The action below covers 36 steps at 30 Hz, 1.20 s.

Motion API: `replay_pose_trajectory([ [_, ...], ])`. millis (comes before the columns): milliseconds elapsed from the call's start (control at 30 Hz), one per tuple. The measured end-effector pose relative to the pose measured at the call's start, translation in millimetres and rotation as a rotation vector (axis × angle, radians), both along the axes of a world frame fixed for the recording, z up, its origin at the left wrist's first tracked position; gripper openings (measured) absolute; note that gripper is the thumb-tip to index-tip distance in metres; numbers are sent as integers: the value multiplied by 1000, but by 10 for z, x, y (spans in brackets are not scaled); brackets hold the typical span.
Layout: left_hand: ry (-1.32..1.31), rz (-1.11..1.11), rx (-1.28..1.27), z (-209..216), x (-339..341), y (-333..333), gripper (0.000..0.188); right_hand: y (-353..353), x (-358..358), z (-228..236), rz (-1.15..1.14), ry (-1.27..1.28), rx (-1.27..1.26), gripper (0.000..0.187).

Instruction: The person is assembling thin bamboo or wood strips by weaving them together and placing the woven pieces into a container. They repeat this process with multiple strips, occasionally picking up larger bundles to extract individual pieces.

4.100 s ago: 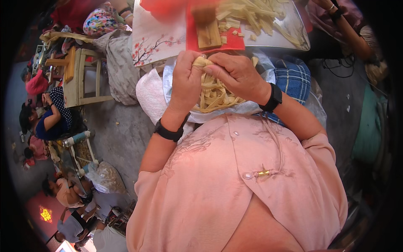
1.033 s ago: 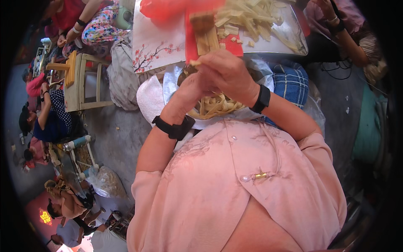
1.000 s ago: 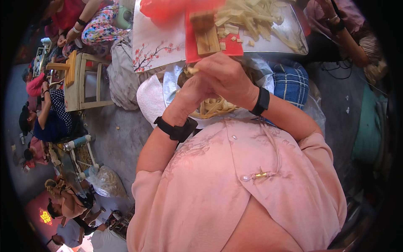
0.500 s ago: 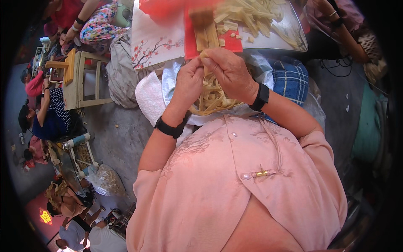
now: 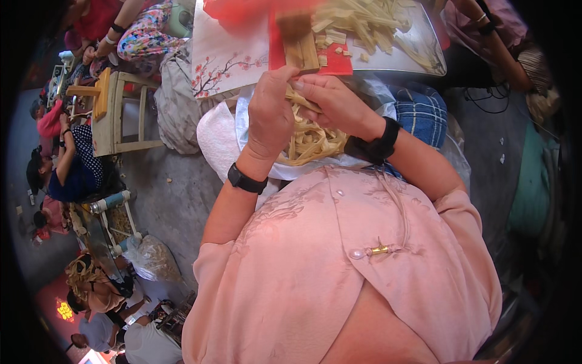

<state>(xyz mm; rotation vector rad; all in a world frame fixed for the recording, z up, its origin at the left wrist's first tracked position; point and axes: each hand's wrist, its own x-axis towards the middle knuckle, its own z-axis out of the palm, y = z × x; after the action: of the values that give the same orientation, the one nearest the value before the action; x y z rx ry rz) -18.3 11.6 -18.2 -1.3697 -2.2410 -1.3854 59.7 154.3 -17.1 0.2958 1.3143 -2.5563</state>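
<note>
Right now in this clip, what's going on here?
A person's left hand and right hand are close together, pinching a pale strip between them. Just below, a pile of similar strips lies in white plastic. Beyond the hands, a wooden block rests on a red sheet, with small pale pieces beside it.

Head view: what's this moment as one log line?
left hand: curled, grip hidden | right hand: pinching pale strip | below: tangled strips
</note>
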Motion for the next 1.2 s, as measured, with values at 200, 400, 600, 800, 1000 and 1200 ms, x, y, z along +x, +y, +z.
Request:
replay_pose_trajectory([
  [200,-702,-26,143,-59,-67,-9,21,-55,101,23,-232,523,1212,21],
  [400,-1166,-298,381,135,-124,-48,15,50,129,107,-308,434,782,18],
  [600,-938,-286,354,42,-126,15,23,200,58,151,-45,300,331,20],
  [800,-889,-114,277,-66,-28,37,19,151,65,79,27,133,-133,20],
  [1000,-895,-152,215,58,34,80,20,135,40,81,-253,292,160,17],
  [1200,-693,-44,119,195,-148,11,11,550,-22,4,-266,42,63,16],
])
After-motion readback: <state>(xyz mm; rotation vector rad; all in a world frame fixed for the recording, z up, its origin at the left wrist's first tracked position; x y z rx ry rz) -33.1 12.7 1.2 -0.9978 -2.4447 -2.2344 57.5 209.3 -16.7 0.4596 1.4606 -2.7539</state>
